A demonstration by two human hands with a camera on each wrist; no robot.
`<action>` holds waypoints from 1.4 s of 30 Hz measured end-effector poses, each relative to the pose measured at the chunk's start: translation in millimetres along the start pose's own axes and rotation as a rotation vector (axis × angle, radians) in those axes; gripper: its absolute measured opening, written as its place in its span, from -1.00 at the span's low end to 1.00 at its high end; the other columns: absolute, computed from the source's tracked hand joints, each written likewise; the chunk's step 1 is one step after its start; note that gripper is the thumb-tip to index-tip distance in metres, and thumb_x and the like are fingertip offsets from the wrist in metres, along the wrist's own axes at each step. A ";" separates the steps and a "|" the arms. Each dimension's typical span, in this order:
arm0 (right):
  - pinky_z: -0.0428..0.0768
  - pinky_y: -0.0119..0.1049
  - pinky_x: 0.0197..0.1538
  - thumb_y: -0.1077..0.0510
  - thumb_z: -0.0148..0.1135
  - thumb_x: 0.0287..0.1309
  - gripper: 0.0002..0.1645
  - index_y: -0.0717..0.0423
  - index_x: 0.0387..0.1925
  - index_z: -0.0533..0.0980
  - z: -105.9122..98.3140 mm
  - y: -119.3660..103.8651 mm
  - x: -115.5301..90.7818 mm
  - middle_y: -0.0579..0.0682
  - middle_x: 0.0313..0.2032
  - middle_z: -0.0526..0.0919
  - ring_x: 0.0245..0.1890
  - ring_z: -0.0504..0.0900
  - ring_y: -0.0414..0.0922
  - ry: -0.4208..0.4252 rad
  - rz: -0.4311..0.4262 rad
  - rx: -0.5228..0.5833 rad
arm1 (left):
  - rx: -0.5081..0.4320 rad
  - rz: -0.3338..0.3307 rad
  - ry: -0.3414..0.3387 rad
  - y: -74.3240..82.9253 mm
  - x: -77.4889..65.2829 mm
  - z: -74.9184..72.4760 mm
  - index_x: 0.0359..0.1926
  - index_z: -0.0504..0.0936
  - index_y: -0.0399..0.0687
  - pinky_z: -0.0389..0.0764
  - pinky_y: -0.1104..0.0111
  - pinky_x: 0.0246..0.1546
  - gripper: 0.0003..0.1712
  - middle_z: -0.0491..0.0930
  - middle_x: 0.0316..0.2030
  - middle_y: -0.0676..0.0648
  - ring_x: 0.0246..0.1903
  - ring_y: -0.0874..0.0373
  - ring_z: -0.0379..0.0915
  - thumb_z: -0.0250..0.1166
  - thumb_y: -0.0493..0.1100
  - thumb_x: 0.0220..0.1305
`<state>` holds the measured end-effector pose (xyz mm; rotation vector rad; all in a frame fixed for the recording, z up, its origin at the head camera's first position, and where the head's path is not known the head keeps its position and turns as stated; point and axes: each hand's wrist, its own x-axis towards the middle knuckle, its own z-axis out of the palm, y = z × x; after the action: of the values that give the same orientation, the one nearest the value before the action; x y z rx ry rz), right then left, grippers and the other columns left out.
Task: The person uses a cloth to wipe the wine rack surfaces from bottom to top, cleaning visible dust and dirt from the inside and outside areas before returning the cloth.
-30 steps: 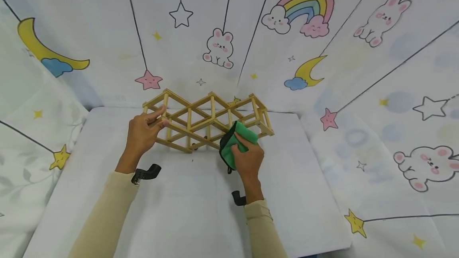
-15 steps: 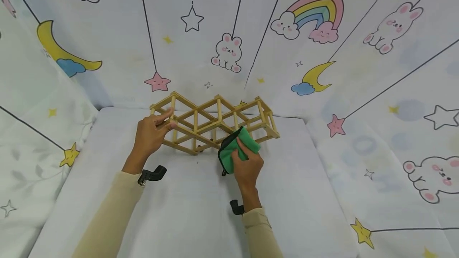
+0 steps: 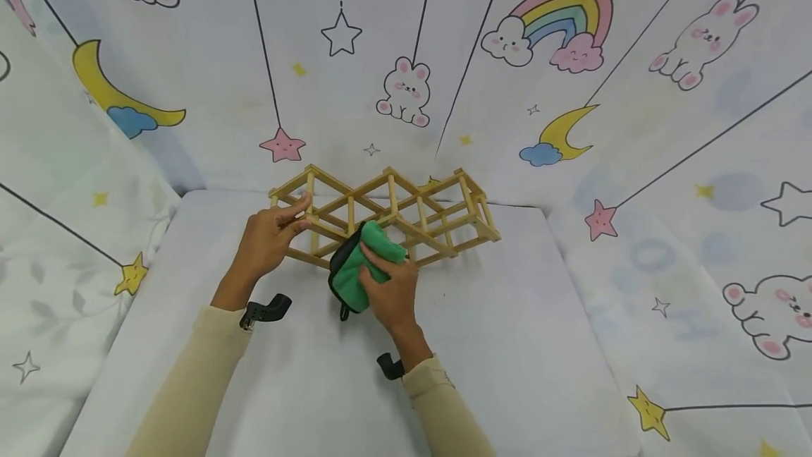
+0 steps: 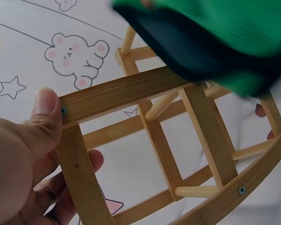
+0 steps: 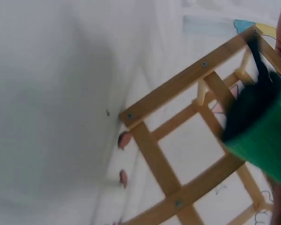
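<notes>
A wooden lattice rack of crossed slats and dowels (image 3: 423, 235) stands spread out toward the back of the table. My left hand (image 3: 261, 240) pinches its left end, thumb on a bolted slat corner (image 4: 117, 92) and fingers behind, as the left wrist view shows. In my right hand (image 3: 395, 293) is a folded green cloth with black edging (image 3: 350, 279), gripped against the front of the rack, left of its middle. The cloth (image 5: 267, 136) is blurred in both wrist views and covers part of the slats.
The white tabletop (image 3: 507, 344) stretches in front of the rack. Close behind rises a white sheet printed with bears, stars and a rainbow (image 3: 564, 23). Small reddish-brown pieces (image 5: 124, 139) show near the rack's lower edge in the right wrist view.
My right hand has moved left along the rack with the green cloth, from right of the middle toward the left hand. The left hand keeps its hold on the end.
</notes>
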<state>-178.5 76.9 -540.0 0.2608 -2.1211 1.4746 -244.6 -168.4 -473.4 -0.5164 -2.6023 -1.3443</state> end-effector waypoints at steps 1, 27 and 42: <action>0.77 -0.22 0.10 0.35 0.39 0.28 -0.50 -0.02 0.21 0.70 1.6 -0.8 -0.2 0.07 0.23 0.74 0.16 0.76 -0.03 0.039 -0.037 0.026 | -0.006 -0.001 -0.002 -0.2 -0.2 -0.8 0.48 0.47 -0.02 0.71 0.09 -0.09 -0.42 0.50 0.41 -0.08 0.17 -0.21 0.69 0.31 -0.18 0.50; 0.78 -0.17 0.09 0.40 0.45 0.10 -0.56 -0.04 -0.01 0.82 33.5 9.7 -14.8 0.03 0.00 0.85 0.06 0.82 -0.05 0.065 -0.068 -0.176 | -0.037 -0.013 -0.098 1.5 -2.0 -13.5 0.52 0.44 0.00 0.63 -0.18 0.22 -0.42 0.42 0.49 -0.06 0.27 -0.30 0.60 0.27 -0.24 0.55; 0.76 -0.03 0.14 0.27 0.49 0.18 -0.61 -0.15 0.01 0.81 44.7 11.1 -24.0 -0.02 0.05 0.84 0.12 0.79 -0.02 0.020 -0.022 -0.273 | 0.036 -0.027 -0.239 11.9 14.4 -42.4 0.49 0.49 -0.03 0.57 -0.26 0.26 -0.48 0.49 0.44 -0.25 0.35 -0.38 0.51 0.23 -0.12 0.61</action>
<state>-177.6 37.0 -573.2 0.1659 -2.2634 1.1528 -253.8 -193.3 -435.5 -0.6774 -2.8265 -1.3139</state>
